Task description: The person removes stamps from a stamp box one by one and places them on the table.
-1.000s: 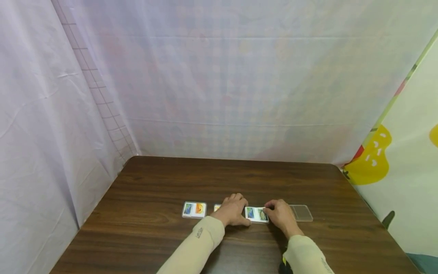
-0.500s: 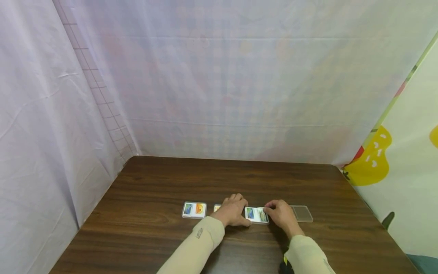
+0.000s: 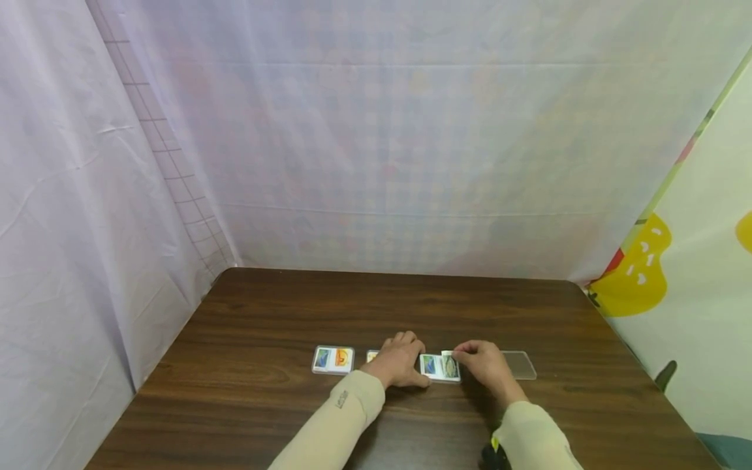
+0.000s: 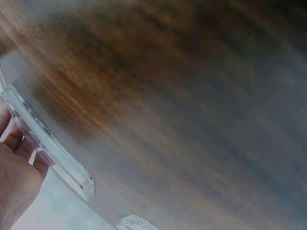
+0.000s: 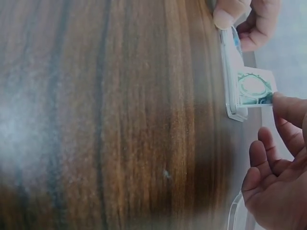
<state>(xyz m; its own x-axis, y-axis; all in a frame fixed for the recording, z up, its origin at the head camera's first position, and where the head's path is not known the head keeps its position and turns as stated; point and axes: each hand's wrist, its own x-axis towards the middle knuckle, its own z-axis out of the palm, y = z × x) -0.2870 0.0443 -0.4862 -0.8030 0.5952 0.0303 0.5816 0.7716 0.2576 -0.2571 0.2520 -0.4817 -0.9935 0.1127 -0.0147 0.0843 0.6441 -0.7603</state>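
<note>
A small card [image 5: 255,87] with a green round picture is pinched between the thumb and forefinger of my right hand [image 3: 486,367]. It is tilted up out of the right half of a clear plastic card case [image 5: 234,104]. A card with a blue-green picture [image 3: 430,365] lies in the left half. My left hand [image 3: 401,361] grips the case at its left end, thumb on the near side and fingers on the far side. The right hand's other fingers are loosely curled beside the case in the right wrist view.
Left along the brown wooden table [image 3: 294,424] lies another case [image 3: 333,360] with two pictures showing. A further case [image 3: 372,356] is mostly hidden behind my left hand. To the right rests a clear plastic piece [image 3: 519,365]. A dark object [image 3: 493,457] sits by my right sleeve.
My right hand has risen slightly and moved away from me, lifting one edge of the green-pictured card. The left hand keeps its hold on the case.
</note>
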